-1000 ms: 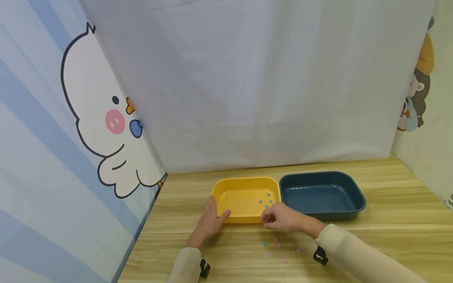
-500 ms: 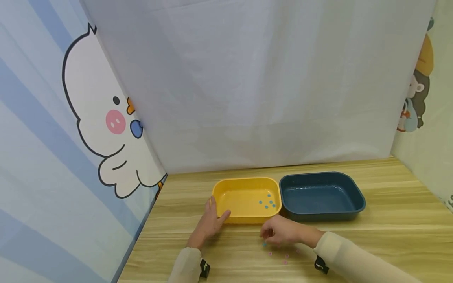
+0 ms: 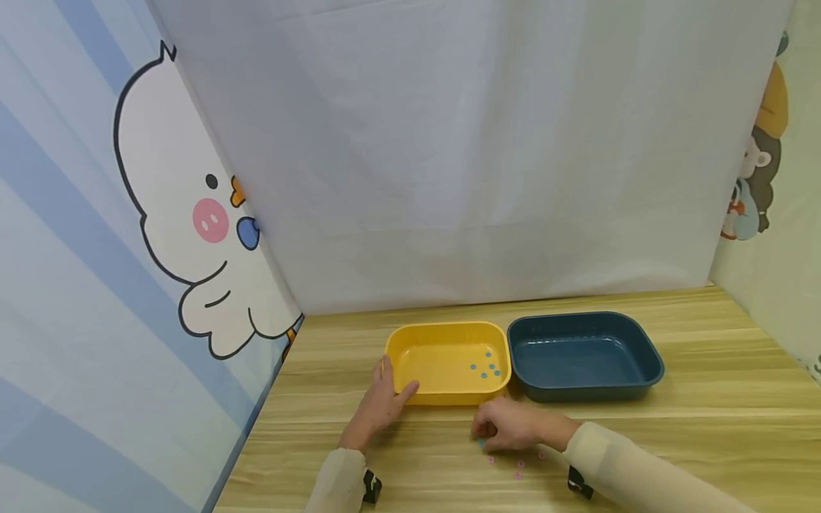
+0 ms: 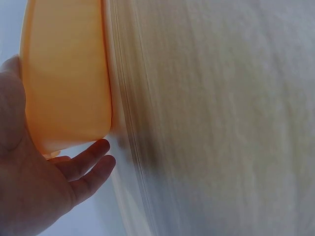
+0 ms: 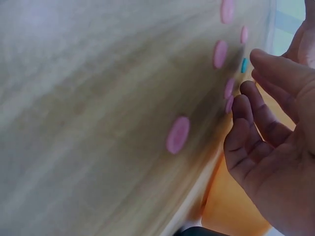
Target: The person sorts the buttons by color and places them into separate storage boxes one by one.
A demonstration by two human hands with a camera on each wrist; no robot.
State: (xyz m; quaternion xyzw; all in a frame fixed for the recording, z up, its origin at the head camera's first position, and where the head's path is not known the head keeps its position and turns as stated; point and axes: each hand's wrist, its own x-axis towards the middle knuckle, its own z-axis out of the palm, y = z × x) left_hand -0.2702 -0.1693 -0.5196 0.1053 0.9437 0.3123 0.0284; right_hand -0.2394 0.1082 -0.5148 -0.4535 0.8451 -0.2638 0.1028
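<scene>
My left hand (image 3: 378, 402) holds the near left corner of a yellow tray (image 3: 430, 367), its thumb over the front rim and fingers along the left side. The left wrist view shows the fingers round the tray's corner. Several small blue discs (image 3: 484, 375) lie inside, toward the right. In front of that tray, my right hand (image 3: 513, 424) hovers low over the table, thumb and index finger apart close to a single blue disc (image 5: 244, 65). Around it lie several small pink discs (image 5: 178, 134), which look like rings from the head view; the hand hides some of them there.
A dark blue tray (image 3: 577, 363) stands right beside the yellow one. Both rest on a wood-grain table (image 3: 718, 370), with a white curtain (image 3: 449, 178) behind and printed cloth walls at the sides.
My right hand has drawn back from the yellow tray's front right corner to the loose blue disc. One more blue disc shows inside the tray. The left hand has stayed put.
</scene>
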